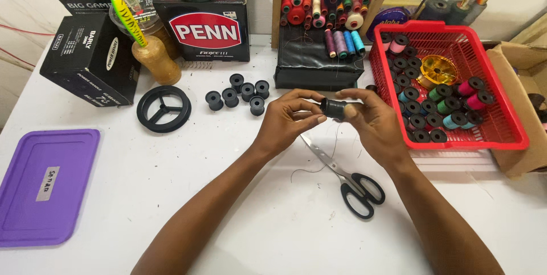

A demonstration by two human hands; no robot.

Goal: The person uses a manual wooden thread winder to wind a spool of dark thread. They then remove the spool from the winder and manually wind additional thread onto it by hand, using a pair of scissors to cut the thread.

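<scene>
Both hands meet over the middle of the white table. My right hand [373, 121] grips a small black spool [333, 108] by its right end. My left hand [290, 118] pinches at the spool's left end, fingertips touching it. A thin dark thread hangs from the spool down toward the table. Black-handled scissors [347, 178] lie on the table just below the hands, blades pointing up-left. A group of several empty black spools [239, 94] stands left of my left hand.
A red basket [507, 129] of black and coloured spools sits at right. Behind are thread cones on a rack [325, 1], a black pouch [316, 61], black boxes [91, 58], a black ring [164, 108] and a jar [156, 58]. A purple lid [45, 186] lies at left.
</scene>
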